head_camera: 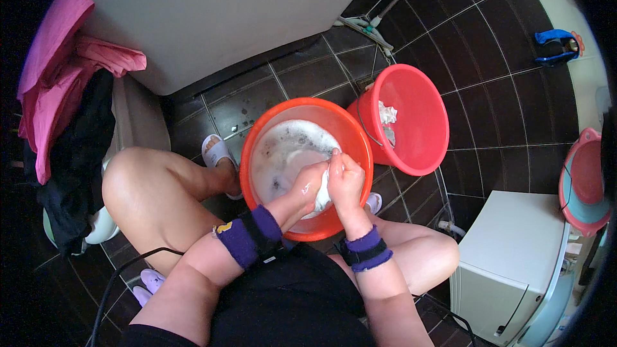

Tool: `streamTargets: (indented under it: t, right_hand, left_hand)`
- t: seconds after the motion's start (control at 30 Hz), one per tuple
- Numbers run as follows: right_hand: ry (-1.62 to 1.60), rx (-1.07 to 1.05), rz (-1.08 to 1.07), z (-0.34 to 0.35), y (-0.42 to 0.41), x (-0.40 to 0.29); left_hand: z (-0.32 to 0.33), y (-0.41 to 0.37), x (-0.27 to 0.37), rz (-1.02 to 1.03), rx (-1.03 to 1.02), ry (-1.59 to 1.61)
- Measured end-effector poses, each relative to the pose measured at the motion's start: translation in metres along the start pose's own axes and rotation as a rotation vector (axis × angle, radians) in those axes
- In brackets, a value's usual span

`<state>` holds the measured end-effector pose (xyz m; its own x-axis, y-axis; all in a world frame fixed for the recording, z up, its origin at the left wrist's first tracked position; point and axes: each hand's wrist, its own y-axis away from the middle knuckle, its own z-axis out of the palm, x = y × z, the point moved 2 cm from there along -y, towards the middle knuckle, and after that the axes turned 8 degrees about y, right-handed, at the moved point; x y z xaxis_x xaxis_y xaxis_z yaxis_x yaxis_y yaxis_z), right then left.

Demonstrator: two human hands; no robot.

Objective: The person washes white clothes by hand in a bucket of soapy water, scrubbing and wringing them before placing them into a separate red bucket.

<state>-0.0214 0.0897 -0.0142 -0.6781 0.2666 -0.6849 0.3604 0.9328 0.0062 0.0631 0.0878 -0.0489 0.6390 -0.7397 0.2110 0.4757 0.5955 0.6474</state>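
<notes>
A wet white cloth (324,193) is bunched between both hands over a round orange-red plastic basin (354,123). My left hand (308,185) grips the cloth from the left side, its back shiny with water. From the right, my right hand (345,178) closes around the cloth in a fist, touching the left one. Below them the basin holds cloudy water with white suds (294,135) along its far side. Just to the right a tilted pink-red bucket (414,120) with a wire handle has crumpled white cloth (387,113) in it.
The basin stands on dark floor tiles (246,91) between my legs, near a slippered foot (217,154). A pale panel (217,19) rises ahead. Pink clothing (62,82) hangs at the left. A white cabinet (511,241) is at the right. Dark cables run beside both legs.
</notes>
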Motion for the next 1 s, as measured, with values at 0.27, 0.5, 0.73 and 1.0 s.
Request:
streamTargets:
  t: [0.27, 0.5, 0.73, 1.0]
  right_hand:
    - [-0.040, 0.017, -0.091, 0.011, 0.010, 0.007]
    - [-0.462, -0.066, 0.315, 0.018, -0.038, 0.065]
    - [-0.265, -0.306, 0.363, 0.057, -0.076, 0.114]
    - [0.102, -0.394, 0.225, 0.131, -0.086, 0.202]
  left_hand:
    - [-0.015, -0.021, -0.005, -0.103, -0.126, 0.186]
    - [-0.028, -0.044, 0.026, 0.044, 0.106, 0.096]
    - [-0.088, -0.115, 0.031, 0.603, 0.329, -0.467]
    - [-0.156, -0.202, 0.008, 0.456, 0.460, -1.069]
